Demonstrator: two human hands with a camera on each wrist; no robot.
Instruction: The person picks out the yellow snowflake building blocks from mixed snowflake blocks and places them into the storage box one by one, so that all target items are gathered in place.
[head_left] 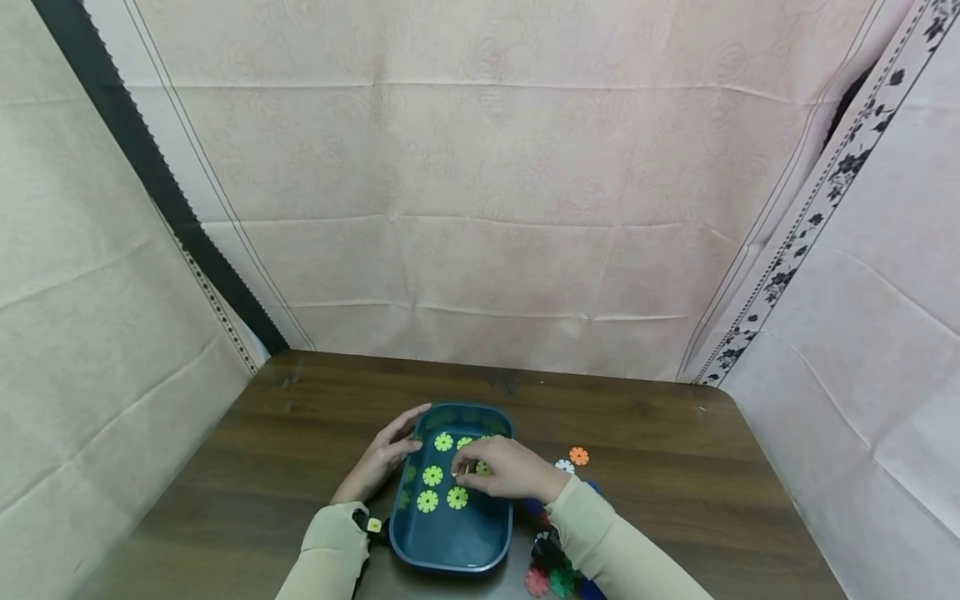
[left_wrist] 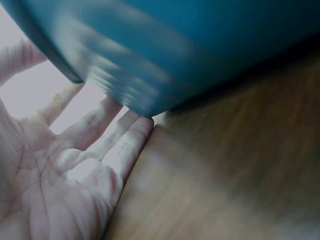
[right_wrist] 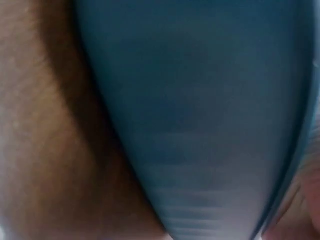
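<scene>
A blue rectangular tray lies on the table with several yellow-green flower-shaped pieces in rows inside it. My left hand is at the tray's left side, its thumb over the rim. In the left wrist view, fairly straight fingers touch the outer wall of the tray. My right hand is above the middle of the tray, thumb and index finger pinching a small flower-shaped piece, mostly hidden by the fingers. The right wrist view shows only the tray's outer wall and a blurred bit of hand.
Right of the tray, orange and white flower-shaped pieces lie on the wooden table. Red, green and blue ones are close by, partly under the right forearm. Light cloth hangs around the table.
</scene>
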